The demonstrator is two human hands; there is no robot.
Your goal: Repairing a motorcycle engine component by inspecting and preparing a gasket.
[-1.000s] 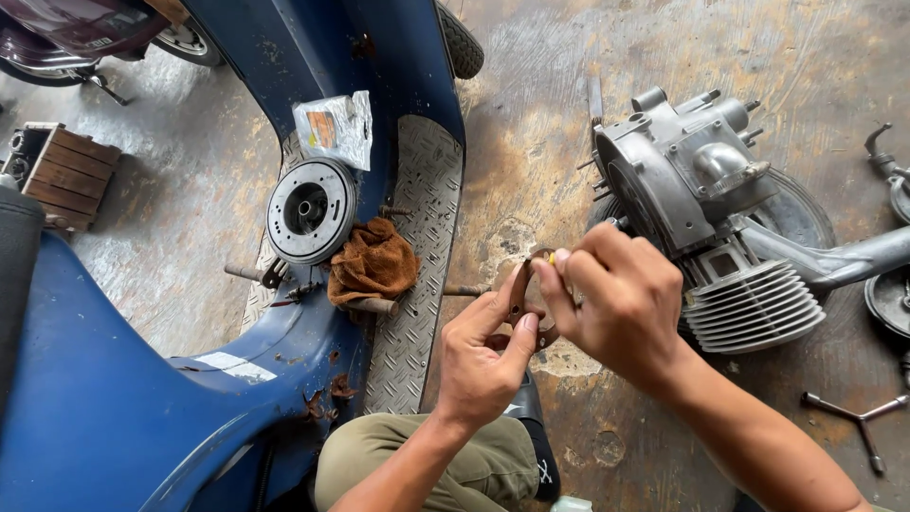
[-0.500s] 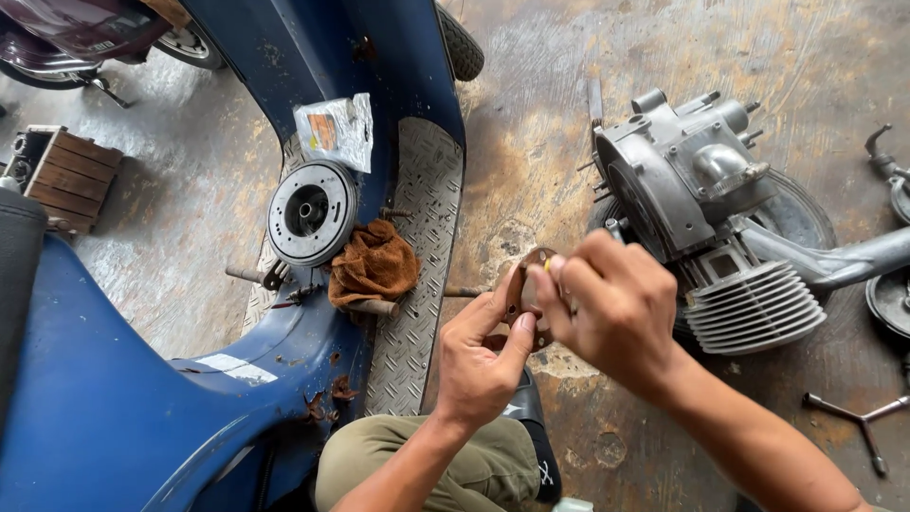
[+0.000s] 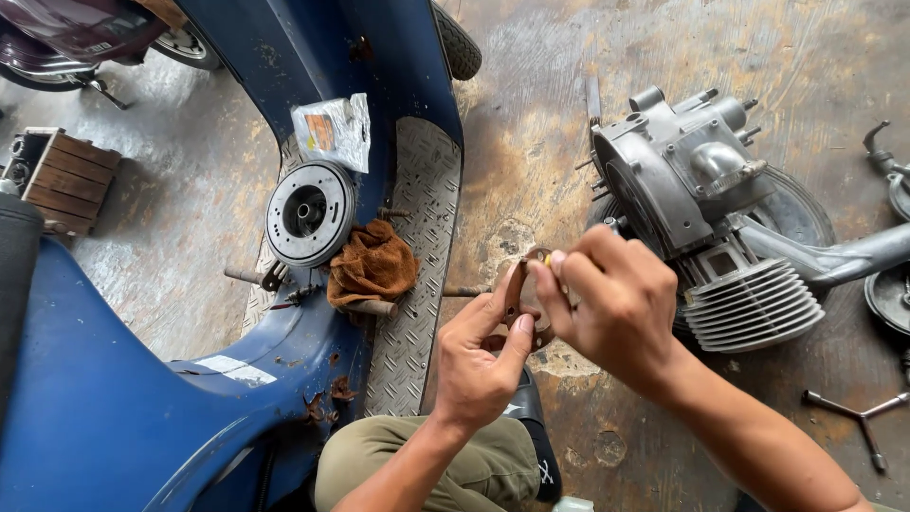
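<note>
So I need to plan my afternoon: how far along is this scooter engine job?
Done: the engine is out of the blue scooter body and lies on the floor, as does a round metal drum. In hand: both hands, left hand and right hand, hold a small brown ring-shaped part. Left: everything still lies apart.

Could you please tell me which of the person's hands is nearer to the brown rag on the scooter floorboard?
Left. The left hand is just right of the brown rag; the right hand lies farther right, toward the engine.
</note>
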